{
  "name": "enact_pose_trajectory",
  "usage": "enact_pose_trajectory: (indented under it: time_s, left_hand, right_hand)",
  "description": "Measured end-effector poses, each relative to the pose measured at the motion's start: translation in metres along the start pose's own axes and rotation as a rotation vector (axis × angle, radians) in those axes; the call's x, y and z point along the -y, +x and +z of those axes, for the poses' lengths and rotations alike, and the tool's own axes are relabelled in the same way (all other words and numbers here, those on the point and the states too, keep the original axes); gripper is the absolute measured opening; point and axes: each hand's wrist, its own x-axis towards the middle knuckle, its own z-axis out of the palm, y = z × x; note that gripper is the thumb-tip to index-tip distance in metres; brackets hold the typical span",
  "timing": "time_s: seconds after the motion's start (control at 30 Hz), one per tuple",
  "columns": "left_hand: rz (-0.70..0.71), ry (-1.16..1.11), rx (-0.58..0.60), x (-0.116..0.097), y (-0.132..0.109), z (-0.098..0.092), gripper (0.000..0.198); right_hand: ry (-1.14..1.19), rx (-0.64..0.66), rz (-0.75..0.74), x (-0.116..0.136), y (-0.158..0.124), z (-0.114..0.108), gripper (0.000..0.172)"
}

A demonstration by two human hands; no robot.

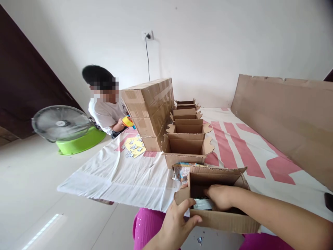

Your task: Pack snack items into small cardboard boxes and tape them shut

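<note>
An open cardboard box (226, 222) stands at the table's front edge, its flaps up. My left hand (177, 222) grips the box's left side, with the thumb on the front wall and fingers near the left flap. My right hand (221, 197) reaches down inside the box; its fingertips are hidden in shadow, so what they hold cannot be made out. A pale packet (203, 204) lies in the box beside the right hand. Behind the box's left corner is a clear plastic bag with colourful contents (181, 172).
Several open boxes (184, 158) run in a row toward the wall. Left of them are stacked taped cartons (156, 104). A person (108, 113) at the left holds a yellow tape roll (128, 121). A large cardboard sheet (281, 118) stands right; a fan (61, 123) is far left.
</note>
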Motion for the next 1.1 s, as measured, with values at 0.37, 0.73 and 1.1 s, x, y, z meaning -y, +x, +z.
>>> enact_pose_trajectory:
  time_s: [0.37,0.73,1.1]
  left_hand:
    - [0.137,0.182,-0.066,-0.013,0.002,-0.042,0.018]
    - [-0.307,0.218,-0.120,0.054,-0.017,-0.060,0.030]
    - [0.144,-0.052,0.051,-0.037,0.081,-0.107,0.044]
  right_hand:
    - [0.064,-0.526,-0.124,0.015,-0.067,-0.020,0.049]
    - [0.287,-1.201,-0.007,-0.030,-0.137,0.058,0.063]
    - [0.745,-1.241,0.006,-0.056,-0.132,0.061,0.046]
